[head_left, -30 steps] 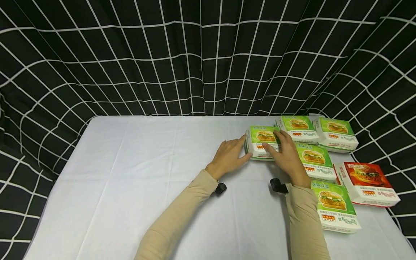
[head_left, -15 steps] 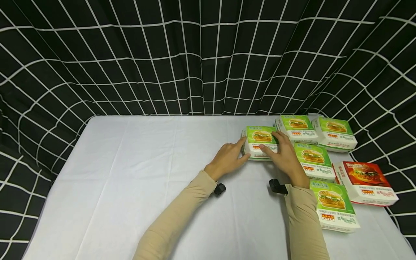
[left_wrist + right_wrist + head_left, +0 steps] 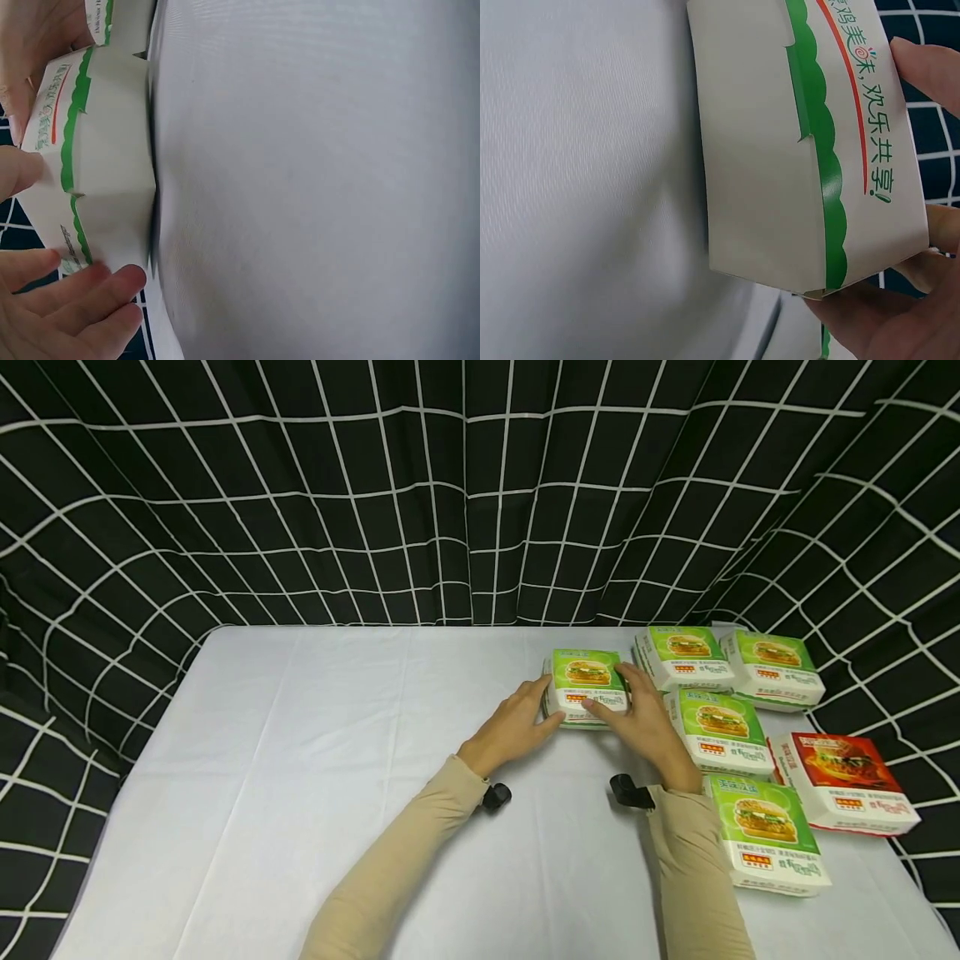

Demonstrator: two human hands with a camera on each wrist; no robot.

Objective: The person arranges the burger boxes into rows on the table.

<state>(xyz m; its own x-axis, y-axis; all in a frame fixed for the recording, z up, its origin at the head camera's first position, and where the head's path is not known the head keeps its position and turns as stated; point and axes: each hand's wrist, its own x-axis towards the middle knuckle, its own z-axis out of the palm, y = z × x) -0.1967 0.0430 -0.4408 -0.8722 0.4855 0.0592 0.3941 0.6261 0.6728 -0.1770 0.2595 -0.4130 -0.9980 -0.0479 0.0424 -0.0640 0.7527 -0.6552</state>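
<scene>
A green-and-white burger box (image 3: 587, 675) with a burger picture on its lid is held between my two hands, low over the white tabletop. At its left side, my left hand (image 3: 510, 727) holds the near corner, thumb at the front and fingers along the side. From the right, my right hand (image 3: 645, 722) grips the box with its thumb over the front top edge and its fingers on the right side. Up close in the right wrist view, the white front panel (image 3: 757, 150) of the box has a green scalloped edge and green lettering.
Several more green burger boxes stand at the right: one box (image 3: 686, 656) at the back, another box (image 3: 776, 668) beside it, a box (image 3: 718, 727) nearer and a box (image 3: 765, 831) nearest. A red burger box (image 3: 847, 781) stands at the right edge. A black gridded curtain (image 3: 420, 485) surrounds the white table (image 3: 300, 777).
Both hands have moved the burger box to the left, widening the gap from the other boxes. The boxes at the right have stayed in place.
</scene>
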